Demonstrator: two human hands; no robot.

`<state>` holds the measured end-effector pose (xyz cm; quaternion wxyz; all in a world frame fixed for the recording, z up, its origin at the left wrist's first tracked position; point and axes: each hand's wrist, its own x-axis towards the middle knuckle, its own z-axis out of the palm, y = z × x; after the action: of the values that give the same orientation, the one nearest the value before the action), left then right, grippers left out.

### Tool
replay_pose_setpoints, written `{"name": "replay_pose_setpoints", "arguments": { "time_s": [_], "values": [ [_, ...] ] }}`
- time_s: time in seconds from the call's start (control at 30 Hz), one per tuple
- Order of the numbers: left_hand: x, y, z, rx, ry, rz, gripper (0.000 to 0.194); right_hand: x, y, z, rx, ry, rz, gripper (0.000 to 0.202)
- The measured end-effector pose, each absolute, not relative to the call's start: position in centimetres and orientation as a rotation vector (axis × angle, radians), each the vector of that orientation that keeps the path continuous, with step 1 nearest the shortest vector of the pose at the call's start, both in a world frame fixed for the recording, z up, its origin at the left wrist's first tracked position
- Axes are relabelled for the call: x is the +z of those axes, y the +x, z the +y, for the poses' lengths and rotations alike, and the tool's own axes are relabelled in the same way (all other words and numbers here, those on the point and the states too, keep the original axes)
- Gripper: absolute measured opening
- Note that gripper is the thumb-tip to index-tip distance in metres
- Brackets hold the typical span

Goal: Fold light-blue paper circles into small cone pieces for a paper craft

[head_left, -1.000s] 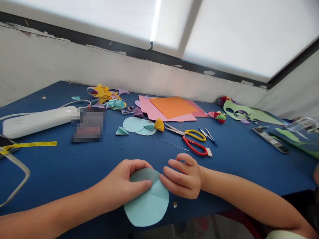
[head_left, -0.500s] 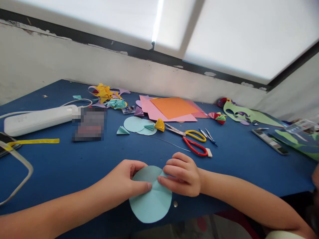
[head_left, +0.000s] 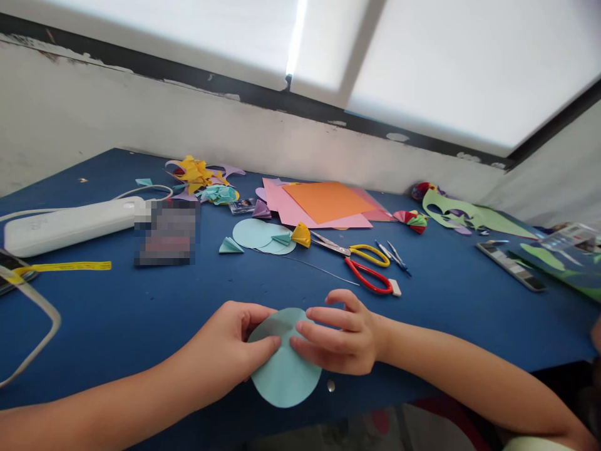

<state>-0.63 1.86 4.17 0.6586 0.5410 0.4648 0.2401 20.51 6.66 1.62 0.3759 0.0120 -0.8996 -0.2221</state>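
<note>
A light-blue paper circle (head_left: 287, 379) with faint creases is held over the near edge of the table. My left hand (head_left: 237, 341) grips its left side, thumb on the front face and the other fingers behind, partly hidden. On the upper right of the circle rest the thumb and fingertips of my right hand (head_left: 345, 332), its fingers spread apart. Beyond the hands lie flat light-blue paper circles (head_left: 251, 233), a folded light-blue paper wedge (head_left: 231, 245), a folded yellow paper piece (head_left: 301, 235) and scissors (head_left: 370, 269) with one yellow and one red handle.
Orange paper (head_left: 328, 202) tops pink sheets at the back. Paper scraps (head_left: 197, 175) lie back left, near a white power strip (head_left: 75, 224). A thin wire (head_left: 323, 270) crosses the middle. Pens (head_left: 398, 258), an eraser (head_left: 395, 287) and a phone (head_left: 511, 266) are rightward.
The paper circle has shifted slightly upward and looks flatter. My right hand's fingers have spread from a pinch at its upper right edge and moved onto its face.
</note>
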Motion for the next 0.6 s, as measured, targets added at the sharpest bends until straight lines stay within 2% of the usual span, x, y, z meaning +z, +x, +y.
{"name": "replay_pose_setpoints", "arguments": {
  "time_s": [0.23, 0.37, 0.53, 0.6],
  "values": [
    [4.6, -0.6, 1.6, 0.497, 1.470, 1.058, 0.028, 2.2, 20.2, 6.2, -0.264, -0.043, -2.452, 0.003],
    [4.6, -0.6, 1.5, 0.463, 1.509, 1.105, 0.023, 2.3, 20.2, 5.9, 0.186, -0.258, -2.445, 0.011],
    [4.6, -0.5, 1.5, 0.474, 1.519, 1.119, 0.021, 2.2, 19.8, 5.6, 0.884, -0.685, -2.235, 0.045],
    [4.6, -0.5, 1.5, 0.486, 1.513, 1.105, 0.023, 2.2, 19.6, 5.6, 1.038, -0.784, -2.193, 0.035]
  ]
}}
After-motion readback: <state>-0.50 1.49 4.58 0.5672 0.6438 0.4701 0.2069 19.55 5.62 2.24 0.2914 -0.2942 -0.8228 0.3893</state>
